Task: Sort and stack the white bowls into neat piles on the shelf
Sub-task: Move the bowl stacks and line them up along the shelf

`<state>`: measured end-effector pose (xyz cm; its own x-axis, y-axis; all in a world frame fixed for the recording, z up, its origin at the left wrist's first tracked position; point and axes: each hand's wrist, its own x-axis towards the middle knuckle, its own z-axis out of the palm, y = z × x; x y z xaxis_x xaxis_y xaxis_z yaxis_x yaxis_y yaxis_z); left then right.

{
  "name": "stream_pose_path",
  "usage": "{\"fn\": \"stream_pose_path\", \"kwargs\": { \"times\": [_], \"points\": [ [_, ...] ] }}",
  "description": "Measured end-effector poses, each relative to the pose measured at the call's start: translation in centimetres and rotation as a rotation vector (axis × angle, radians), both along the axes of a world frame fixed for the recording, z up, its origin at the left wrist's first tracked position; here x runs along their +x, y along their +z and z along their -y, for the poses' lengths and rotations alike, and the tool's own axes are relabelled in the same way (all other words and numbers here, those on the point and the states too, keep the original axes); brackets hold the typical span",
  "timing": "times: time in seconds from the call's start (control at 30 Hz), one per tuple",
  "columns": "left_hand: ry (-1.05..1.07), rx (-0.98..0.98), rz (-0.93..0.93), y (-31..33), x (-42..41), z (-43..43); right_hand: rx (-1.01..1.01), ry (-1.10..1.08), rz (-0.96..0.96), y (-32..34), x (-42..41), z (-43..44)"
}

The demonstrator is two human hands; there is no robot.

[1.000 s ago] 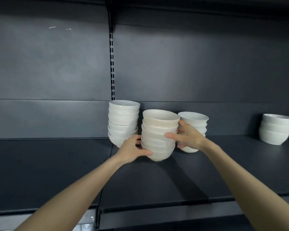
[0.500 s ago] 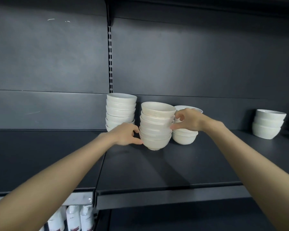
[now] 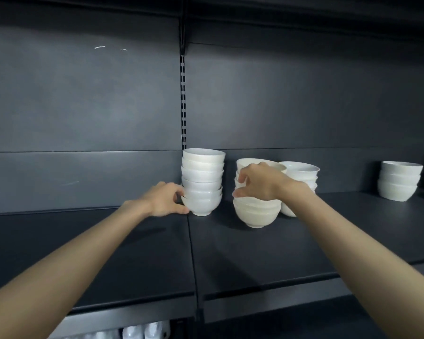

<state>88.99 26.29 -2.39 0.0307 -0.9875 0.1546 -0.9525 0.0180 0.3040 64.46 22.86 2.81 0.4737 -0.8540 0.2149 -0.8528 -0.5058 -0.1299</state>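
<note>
Four stacks of white bowls stand on the dark shelf (image 3: pixel 255 260). The tall left stack (image 3: pixel 203 174) is by the back wall, and my left hand (image 3: pixel 165 200) grips its lowest bowls from the left, thumb at the base. The cream middle stack (image 3: pixel 256 214) stands nearer the front. My right hand (image 3: pixel 261 183) reaches over it, with thumb and curled fingers holding its upper bowls and hiding them. A third stack (image 3: pixel 301 171) sits just behind and right of the middle one. A short stack (image 3: pixel 399 183) stands alone at the far right.
A slotted upright post (image 3: pixel 183 101) splits the back wall above the left stack. The shelf's front edge (image 3: pixel 267 307) runs across below my arms. White bottles (image 3: pixel 142 331) show on a lower shelf at the bottom left.
My left hand has left the middle stack and moved left onto the tall stack. My right hand has shifted from the middle stack's right side to its top front.
</note>
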Motion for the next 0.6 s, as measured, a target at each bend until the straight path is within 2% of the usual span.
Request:
{"fn": "stream_pose_path", "kwargs": {
  "times": [0.2,0.37,0.6],
  "points": [
    [-0.038,0.007,-0.140,-2.3,4.7,2.8,0.054,-0.039,0.137,-2.6,5.9,0.9],
    [-0.120,0.036,-0.354,-3.9,6.1,6.0,0.142,-0.128,0.356,-4.5,8.5,2.7],
    [-0.268,0.070,-0.683,-5.9,5.5,9.9,0.258,-0.133,0.725,-6.7,9.9,5.4]
  ]
}}
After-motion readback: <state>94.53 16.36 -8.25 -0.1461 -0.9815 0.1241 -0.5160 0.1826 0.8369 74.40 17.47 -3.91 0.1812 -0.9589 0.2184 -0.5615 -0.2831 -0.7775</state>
